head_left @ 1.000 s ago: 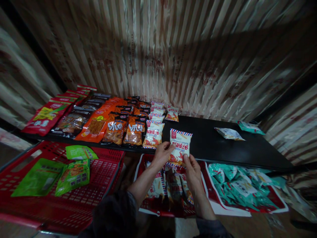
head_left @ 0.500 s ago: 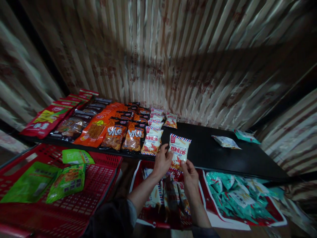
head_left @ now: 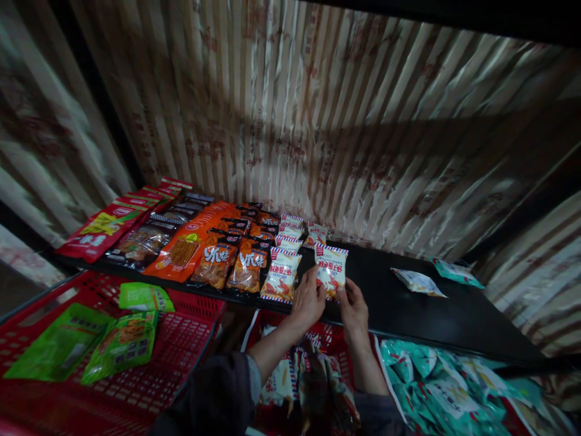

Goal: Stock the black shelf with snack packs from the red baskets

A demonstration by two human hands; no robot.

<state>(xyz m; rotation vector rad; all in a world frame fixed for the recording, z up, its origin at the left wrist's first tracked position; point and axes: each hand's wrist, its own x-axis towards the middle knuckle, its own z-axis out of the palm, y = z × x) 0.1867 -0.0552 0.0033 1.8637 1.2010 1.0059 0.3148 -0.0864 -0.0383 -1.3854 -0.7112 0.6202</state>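
A white and red snack bag is held upright between my two hands over the front part of the black shelf. My left hand grips its lower left side, and my right hand pinches the lower right corner. Just left of it, a row of matching snack bags runs back on the shelf. One more matching bag leans at the back, behind the held one. Below my forearms, a red basket contains more packets, partly hidden by my arms.
Orange snack packets, a long orange bag and red bags fill the shelf's left. Farther right lie a white packet and a teal packet. A red basket has green bags; teal bags fill another.
Both hands have moved the held snack bag forward, farther over the shelf. The view has tilted up slightly, so the shelf sits lower in the picture.
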